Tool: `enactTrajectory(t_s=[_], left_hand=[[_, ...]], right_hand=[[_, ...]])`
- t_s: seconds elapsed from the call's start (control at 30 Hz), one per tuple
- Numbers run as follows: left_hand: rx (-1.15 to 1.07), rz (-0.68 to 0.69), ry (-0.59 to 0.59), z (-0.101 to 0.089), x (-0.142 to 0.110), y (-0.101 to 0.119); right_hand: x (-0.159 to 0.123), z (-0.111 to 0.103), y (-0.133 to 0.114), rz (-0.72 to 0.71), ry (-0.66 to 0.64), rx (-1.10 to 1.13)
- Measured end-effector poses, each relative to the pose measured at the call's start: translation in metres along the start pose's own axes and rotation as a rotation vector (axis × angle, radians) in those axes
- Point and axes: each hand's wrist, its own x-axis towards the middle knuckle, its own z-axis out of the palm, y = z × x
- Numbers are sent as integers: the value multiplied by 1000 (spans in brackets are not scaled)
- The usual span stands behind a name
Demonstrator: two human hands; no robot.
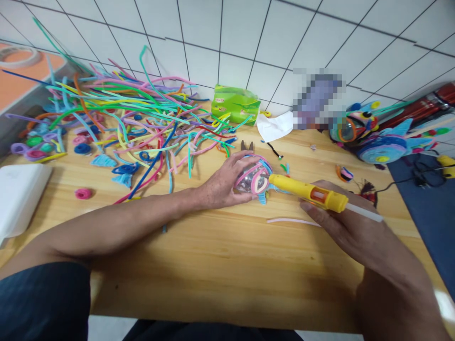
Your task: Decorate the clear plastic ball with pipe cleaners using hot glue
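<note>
In the head view a clear, rounded craft piece (pixel 248 182) is wrapped with pink and blue pipe cleaners and has a blue fuzzy fin on its underside. My left hand (pixel 223 182) grips it from the left, fingers over the top and thumb below. My right hand (pixel 341 222) is closed around a yellow hot glue gun (pixel 300 187), with a translucent glue stick (pixel 364 212) poking out of its rear. The gun's nozzle is at a pink-rimmed oval on the craft piece; whether they touch I cannot tell. Behind the piece, dark plier jaws (pixel 247 146) show.
Loose pipe cleaners (pixel 142 109) heap up at the back left, by a green packet (pixel 234 105). A pink strip (pixel 293 220) lies near the glue gun. At right are a finished blue fish (pixel 382 150), a red cylinder (pixel 423 104) and a black cable (pixel 400 181). A tiled wall (pixel 241 42) borders the table.
</note>
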Motion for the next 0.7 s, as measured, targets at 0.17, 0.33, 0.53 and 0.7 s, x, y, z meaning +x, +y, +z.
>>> enactTrajectory(t_s=[0.17, 0.33, 0.53, 0.7], left_hand=[[13, 18, 8, 0, 0, -1], [10, 20, 8, 0, 0, -1], [-5, 1, -6, 0, 0, 0], [1, 4, -2, -1, 0, 0]], right_hand=[[0, 0, 1, -13, 11, 4], [1, 0, 1, 1, 16, 16], [-1, 1, 1, 13, 5, 9], [-1, 0, 1, 21, 2, 14]])
